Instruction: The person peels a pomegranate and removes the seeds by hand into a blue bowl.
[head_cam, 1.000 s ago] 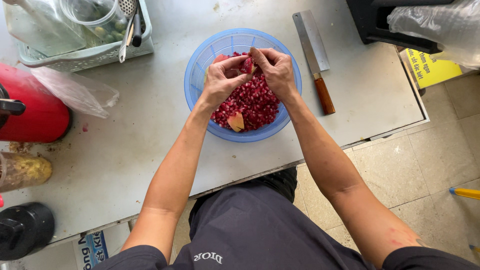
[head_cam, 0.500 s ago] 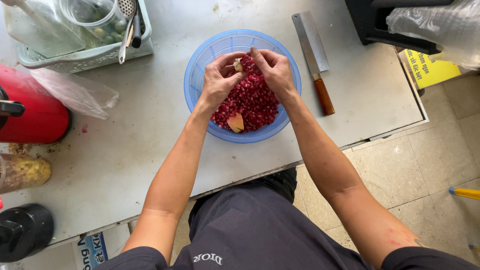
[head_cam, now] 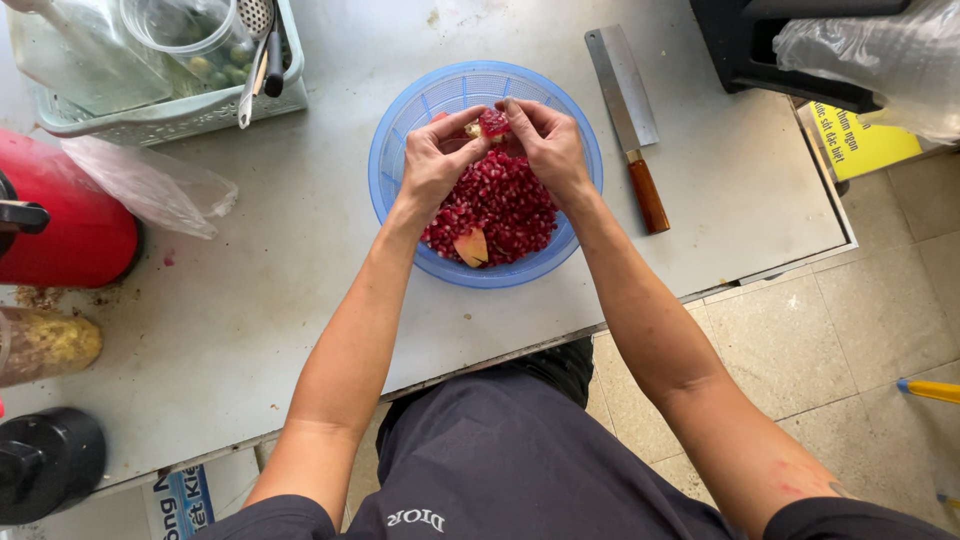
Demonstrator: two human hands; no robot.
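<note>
Pomegranate piece (head_cam: 492, 124) seemingly between both hands

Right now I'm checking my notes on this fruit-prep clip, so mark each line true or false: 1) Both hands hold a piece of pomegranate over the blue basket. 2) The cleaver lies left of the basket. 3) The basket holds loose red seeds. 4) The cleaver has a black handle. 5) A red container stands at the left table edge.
1) True: the left hand and right hand pinch a pomegranate piece above the blue basket.
2) False: the cleaver lies to the right of the basket.
3) True: red seeds fill its bottom, with a scrap of peel.
4) False: the handle is brown wood.
5) True: the red container stands there.
</note>
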